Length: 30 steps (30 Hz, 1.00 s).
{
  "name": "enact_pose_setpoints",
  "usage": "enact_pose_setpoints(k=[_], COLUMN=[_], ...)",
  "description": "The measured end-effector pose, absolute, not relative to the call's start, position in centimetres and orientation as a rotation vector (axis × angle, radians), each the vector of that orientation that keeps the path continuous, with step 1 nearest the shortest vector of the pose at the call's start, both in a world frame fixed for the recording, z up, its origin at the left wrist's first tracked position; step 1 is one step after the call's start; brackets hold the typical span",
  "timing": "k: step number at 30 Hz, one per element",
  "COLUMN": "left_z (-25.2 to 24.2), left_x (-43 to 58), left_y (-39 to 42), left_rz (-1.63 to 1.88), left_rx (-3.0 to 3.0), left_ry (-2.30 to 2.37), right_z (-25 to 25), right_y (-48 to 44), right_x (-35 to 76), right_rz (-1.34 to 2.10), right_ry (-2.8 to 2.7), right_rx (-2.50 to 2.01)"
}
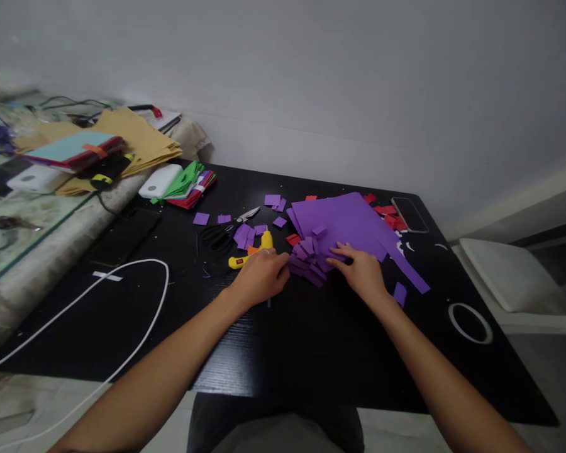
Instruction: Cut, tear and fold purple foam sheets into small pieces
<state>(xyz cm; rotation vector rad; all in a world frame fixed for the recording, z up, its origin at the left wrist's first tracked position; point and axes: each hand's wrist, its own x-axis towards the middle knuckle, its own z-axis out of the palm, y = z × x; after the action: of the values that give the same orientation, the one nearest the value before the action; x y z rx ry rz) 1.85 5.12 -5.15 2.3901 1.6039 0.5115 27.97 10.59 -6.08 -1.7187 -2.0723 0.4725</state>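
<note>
My left hand [260, 275] rests on the black table [273, 340], fingers curled at the left edge of a heap of small purple paper pieces [309, 255]; what it pinches is hidden. My right hand [361, 269] lies on the same heap from the right, fingers stretched forward and pressing on the pieces and the large purple sheet [346, 221]. A yellow glue gun [255, 248] lies just beyond my left hand. Black-handled scissors [226, 233] lie further left.
More purple squares [212, 219] and red scraps [389, 215] are scattered about. A phone [409, 214] lies at the far right, a white ring [470, 323] near the right edge. A white cable [122, 314] loops at left. Coloured paper stacks [188, 185] and envelopes [136, 141] sit at the back left.
</note>
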Motion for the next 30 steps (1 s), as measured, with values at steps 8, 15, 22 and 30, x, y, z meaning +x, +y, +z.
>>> enact_pose_setpoints(k=[8, 15, 22, 30], left_z=[-5.2, -5.3, -5.4, -5.3], left_x=[1.9, 1.9, 2.1, 2.1], left_y=[5.0, 5.0, 5.0, 4.9], left_rz=[0.538, 0.509, 0.519, 0.514], left_rx=[2.416, 2.441, 2.449, 2.451], left_ry=[1.593, 1.591, 1.577, 1.571], right_z=[-7.8, -7.2, -7.5, -7.6], right_y=[10.4, 10.8, 11.7, 11.4], right_x=[28.1, 28.2, 28.5, 27.9], right_rz=[0.432, 0.378, 0.432, 0.442], right_ry=[-1.963, -1.879, -2.03, -2.051], right_rx=[-1.595, -1.461, -1.522, -1.629])
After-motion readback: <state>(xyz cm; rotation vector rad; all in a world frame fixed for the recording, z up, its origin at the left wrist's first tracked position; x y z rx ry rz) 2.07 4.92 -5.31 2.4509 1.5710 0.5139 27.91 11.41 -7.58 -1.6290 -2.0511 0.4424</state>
